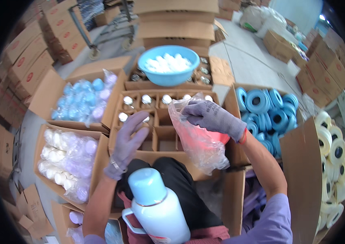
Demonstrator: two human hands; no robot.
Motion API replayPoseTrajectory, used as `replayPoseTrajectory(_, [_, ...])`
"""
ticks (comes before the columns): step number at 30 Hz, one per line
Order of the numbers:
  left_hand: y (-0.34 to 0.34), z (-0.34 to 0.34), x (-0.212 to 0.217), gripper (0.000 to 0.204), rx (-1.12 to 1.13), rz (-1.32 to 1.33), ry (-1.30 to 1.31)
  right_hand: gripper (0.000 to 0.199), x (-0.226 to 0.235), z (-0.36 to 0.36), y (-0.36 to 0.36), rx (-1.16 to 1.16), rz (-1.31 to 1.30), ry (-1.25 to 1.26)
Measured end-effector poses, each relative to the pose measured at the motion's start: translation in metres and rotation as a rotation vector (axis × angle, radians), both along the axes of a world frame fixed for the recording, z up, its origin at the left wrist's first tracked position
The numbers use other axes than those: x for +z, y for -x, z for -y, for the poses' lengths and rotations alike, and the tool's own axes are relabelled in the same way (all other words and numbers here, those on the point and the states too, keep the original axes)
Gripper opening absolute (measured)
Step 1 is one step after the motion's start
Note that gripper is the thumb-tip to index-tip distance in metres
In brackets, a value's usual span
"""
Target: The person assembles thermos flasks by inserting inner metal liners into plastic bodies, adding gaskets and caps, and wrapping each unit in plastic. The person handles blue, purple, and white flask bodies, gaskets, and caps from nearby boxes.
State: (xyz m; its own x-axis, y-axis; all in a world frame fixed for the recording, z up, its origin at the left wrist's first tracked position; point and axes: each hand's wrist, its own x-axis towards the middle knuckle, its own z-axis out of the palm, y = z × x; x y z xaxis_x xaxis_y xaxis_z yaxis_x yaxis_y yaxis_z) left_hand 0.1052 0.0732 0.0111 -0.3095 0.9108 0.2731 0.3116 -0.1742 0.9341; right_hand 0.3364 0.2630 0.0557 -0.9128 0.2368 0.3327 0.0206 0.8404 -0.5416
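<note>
My left hand (128,140), in a grey-purple glove, is raised over the left side of a divided cardboard box (160,154). Its fingers are apart and hold nothing. Bottle-like items with silvery-white tops (146,99) stand in several of that box's compartments. At the box's right side, my gloved right hand (211,117) is closed on a clear plastic bag (207,156). Something pinkish-red shows through the bag; its shape is unclear. On my lap leans a pale blue thermos flask (160,217) with a side handle and a light blue cap (147,186); neither hand touches it.
Boxes of bagged blue and lilac caps (79,97) and white and lilac caps (60,148) stand at left. A blue basin (168,77) of white pieces sits behind. Boxes at right hold blue rings (257,101) and cream rings (338,152). Cartons (30,61) are stacked around.
</note>
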Motion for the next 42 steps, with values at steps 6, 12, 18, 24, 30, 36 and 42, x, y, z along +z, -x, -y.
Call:
replayPoseTrajectory(6, [0.015, -0.007, 0.028, 0.063, -0.223, 0.866, 0.325, 0.021, 0.016, 0.054, 0.044, -0.196, -0.185, -0.404])
replayPoseTrajectory(12, [0.012, 0.003, 0.014, 0.030, 0.059, 0.781, -0.015, 0.046, -0.036, 0.120, 0.034, -0.255, -0.124, 0.328])
replayPoseTrajectory(18, [-0.016, 0.051, -0.033, 0.030, 0.016, 0.316, -0.033, 0.042, -0.050, 0.121, 0.049, -0.307, -0.305, 1.254])
replayPoseTrajectory(24, [-0.016, 0.140, -0.054, 0.044, 0.095, 0.135, 0.174, 0.025, -0.151, 0.123, 0.000, -0.635, -0.571, 1.106])
replayPoseTrajectory(30, [-0.075, 0.225, -0.050, 0.038, 0.320, -0.069, -0.120, 0.013, -0.091, 0.249, -0.057, -0.449, -0.456, 0.131])
replayPoseTrajectory(36, [-0.127, 0.328, -0.092, 0.028, 0.116, -0.115, 0.003, 0.024, -0.121, 0.312, -0.140, -0.111, -0.080, -0.050])
replayPoseTrajectory(42, [-0.084, 0.302, -0.030, 0.033, 0.131, 0.352, 0.255, 0.023, -0.153, 0.316, -0.182, 0.030, 0.055, -0.244])
